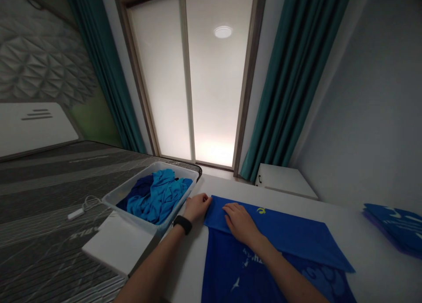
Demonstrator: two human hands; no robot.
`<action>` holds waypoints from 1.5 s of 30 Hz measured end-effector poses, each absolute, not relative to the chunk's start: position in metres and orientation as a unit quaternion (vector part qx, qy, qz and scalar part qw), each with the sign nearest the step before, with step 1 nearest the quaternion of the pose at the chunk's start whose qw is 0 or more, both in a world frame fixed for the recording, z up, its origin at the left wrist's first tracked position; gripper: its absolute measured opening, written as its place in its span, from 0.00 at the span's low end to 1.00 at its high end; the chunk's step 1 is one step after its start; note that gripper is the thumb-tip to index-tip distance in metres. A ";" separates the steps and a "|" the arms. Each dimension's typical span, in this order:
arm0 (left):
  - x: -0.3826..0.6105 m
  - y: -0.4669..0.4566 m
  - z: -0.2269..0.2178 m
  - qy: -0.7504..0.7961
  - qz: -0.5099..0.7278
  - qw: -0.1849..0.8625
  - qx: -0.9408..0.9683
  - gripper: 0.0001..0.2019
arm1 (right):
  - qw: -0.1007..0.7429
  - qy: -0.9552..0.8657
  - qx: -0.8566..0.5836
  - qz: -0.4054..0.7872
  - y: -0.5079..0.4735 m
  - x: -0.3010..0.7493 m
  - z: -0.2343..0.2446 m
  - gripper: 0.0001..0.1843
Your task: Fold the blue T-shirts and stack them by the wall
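Note:
A blue shirt [283,237] with white print lies spread on the white table [362,254] in front of me, its top part folded over. My left hand [197,207], with a black watch on the wrist, pinches the shirt's far left corner. My right hand [240,224] lies flat on the folded band, fingers stretched out and pressing the cloth down.
A clear plastic bin [132,193] holding crumpled blue garments sits at the left on the bed's corner. A stack of folded blue shirts [395,226] lies at the right table edge. A white charger with cable [77,213] rests on the grey bed. A white cabinet [283,180] stands below the teal curtains.

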State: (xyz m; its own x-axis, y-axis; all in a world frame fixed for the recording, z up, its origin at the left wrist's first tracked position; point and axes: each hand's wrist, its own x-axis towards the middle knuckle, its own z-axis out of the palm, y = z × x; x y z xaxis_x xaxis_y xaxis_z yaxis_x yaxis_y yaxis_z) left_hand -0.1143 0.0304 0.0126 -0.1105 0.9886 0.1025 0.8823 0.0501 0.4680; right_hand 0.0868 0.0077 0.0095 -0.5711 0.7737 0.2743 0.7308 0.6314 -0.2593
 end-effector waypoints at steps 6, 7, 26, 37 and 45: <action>-0.100 0.041 0.009 0.722 0.171 0.065 0.667 0.16 | 0.154 -0.874 -0.456 0.059 0.005 0.086 -0.012 0.25; -0.100 0.041 0.008 0.721 0.168 0.059 0.670 0.15 | 0.152 -0.875 -0.456 0.061 0.004 0.087 -0.014 0.26; -0.045 0.008 0.012 0.506 0.175 -0.021 0.844 0.21 | 0.063 -0.856 -0.507 0.086 0.030 0.155 0.016 0.32; -0.042 0.019 -0.018 0.494 0.102 0.008 0.863 0.27 | 0.111 -0.809 -0.576 0.035 0.007 0.257 -0.009 0.27; -0.045 0.021 -0.021 0.486 0.096 -0.006 0.868 0.28 | 0.162 -0.870 -0.454 0.102 -0.045 0.249 0.019 0.14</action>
